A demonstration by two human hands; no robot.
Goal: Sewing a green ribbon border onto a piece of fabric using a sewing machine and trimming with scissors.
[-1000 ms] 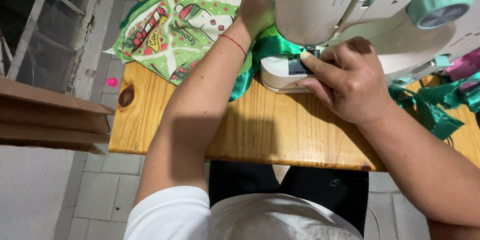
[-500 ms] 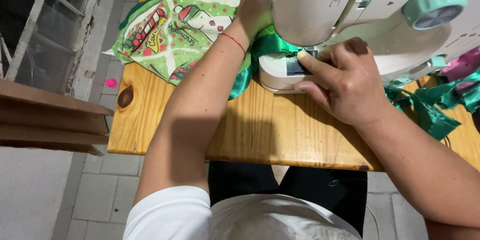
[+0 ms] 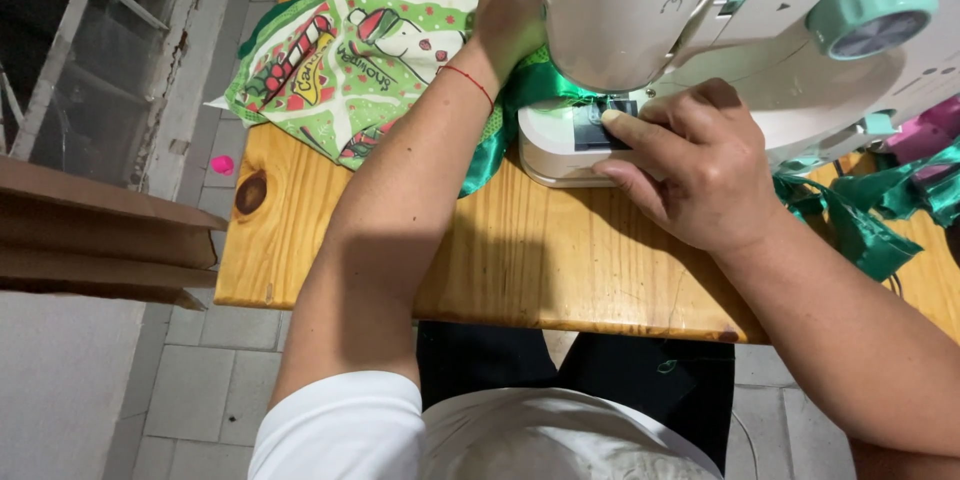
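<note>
Here, I feed soft green satin fabric point(image 3: 510, 105) through the sewing machine point(image 3: 720, 30).
Left hand point(image 3: 510, 10) presses it flat at eleven o'clock; right hand point(image 3: 700, 165) pins the slippery edge, fingers extended.

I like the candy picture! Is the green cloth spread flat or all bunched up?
Bunched up: the printed green cloth lies in rumpled folds on the wooden table.

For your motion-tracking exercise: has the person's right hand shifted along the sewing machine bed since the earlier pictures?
No. The right hand rests with its fingertips at the same spot on the sewing machine bed, beside the dark needle plate; the small shift in the view matches the camera's own movement.
</note>
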